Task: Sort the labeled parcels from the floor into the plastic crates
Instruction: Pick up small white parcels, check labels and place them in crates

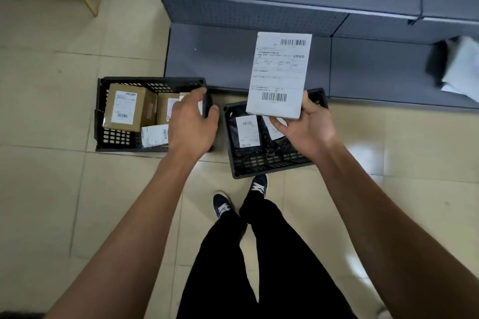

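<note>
Right hand (308,127) pinches the flat white labeled parcel (278,76) by its lower edge, at frame centre above the right crate (272,163); it looks light and thin. Left hand (193,124) hovers open, empty, over the left crate (99,111).

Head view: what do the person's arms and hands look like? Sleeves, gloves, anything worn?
Both forearms are bare to the frame edge, with no sleeves visible. The left hand and right hand have no gloves, and no watch, rings or bands show. Lower down, black trousers and dark navy sneakers with white laces.
</note>
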A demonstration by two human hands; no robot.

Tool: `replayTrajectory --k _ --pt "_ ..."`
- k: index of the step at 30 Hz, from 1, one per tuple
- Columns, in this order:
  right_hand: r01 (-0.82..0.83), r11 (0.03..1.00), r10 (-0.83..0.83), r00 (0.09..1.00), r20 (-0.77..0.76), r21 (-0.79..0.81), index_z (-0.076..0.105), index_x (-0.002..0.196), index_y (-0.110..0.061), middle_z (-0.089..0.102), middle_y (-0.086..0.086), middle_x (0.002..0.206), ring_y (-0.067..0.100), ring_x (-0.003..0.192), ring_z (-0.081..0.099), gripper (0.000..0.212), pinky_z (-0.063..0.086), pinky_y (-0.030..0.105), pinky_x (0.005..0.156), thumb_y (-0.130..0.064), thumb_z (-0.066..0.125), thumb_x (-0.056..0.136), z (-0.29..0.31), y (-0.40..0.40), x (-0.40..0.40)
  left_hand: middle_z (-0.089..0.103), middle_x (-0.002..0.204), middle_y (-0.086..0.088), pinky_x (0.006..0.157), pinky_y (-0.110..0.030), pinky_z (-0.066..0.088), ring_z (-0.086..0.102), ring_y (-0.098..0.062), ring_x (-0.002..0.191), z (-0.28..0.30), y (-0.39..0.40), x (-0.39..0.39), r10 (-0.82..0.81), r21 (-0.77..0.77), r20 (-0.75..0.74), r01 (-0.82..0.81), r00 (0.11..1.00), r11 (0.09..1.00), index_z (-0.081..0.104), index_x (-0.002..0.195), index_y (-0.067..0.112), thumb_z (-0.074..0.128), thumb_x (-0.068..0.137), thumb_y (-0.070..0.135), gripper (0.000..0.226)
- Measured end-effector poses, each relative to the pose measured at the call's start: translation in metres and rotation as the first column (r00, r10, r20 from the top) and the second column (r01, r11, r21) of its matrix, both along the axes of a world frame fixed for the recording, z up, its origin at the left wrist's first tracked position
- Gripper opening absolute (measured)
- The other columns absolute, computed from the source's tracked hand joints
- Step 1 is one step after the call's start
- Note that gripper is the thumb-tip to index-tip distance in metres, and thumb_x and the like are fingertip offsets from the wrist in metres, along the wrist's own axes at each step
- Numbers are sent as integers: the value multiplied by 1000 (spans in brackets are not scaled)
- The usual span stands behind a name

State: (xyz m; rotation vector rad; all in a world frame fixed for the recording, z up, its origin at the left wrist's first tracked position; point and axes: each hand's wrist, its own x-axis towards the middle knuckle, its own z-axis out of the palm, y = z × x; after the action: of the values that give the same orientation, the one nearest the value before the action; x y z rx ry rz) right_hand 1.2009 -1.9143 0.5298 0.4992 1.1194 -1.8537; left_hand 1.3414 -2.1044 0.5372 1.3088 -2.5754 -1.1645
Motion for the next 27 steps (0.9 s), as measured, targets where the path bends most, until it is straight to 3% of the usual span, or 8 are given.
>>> replayTrajectory --k 5,17,22,27 --pt "124 992 -124 992 -14 -21 60 132 -17 69 8 131 30 125 63 35 50 49 101 -29 33 112 18 37 16 59 143 -2 113 -46 43 50 -21 137 19 21 -2 -108 14 -38 108 993 994 52 145 24 59 98 36 49" --pt "226 973 -227 974 18 44 60 130 -22 69 6 133 29 122 65 34 56 43 86 -26 32 110 7 120 41 60 143 2 110 -33 40 51 -17 134 27 100 -5 -291 27 10 291 957 956 53 145 21 57 101 32 46" --pt "254 965 -257 966 42 63 57 137 -21 67 6 135 29 128 61 35 51 46 98 -27 35 110 -4 174 27 61 140 1 111 -37 41 51 -20 134 19 147 -21 -302 29 46 301 952 953 54 145 21 58 100 32 46" --pt "228 968 -235 970 62 107 63 126 -22 70 5 129 30 127 62 32 54 45 95 -29 35 111 -12 226 9 62 138 0 108 -36 43 53 -22 130 11 200 -33 -265 54 68 262 962 964 54 144 21 59 100 31 45"
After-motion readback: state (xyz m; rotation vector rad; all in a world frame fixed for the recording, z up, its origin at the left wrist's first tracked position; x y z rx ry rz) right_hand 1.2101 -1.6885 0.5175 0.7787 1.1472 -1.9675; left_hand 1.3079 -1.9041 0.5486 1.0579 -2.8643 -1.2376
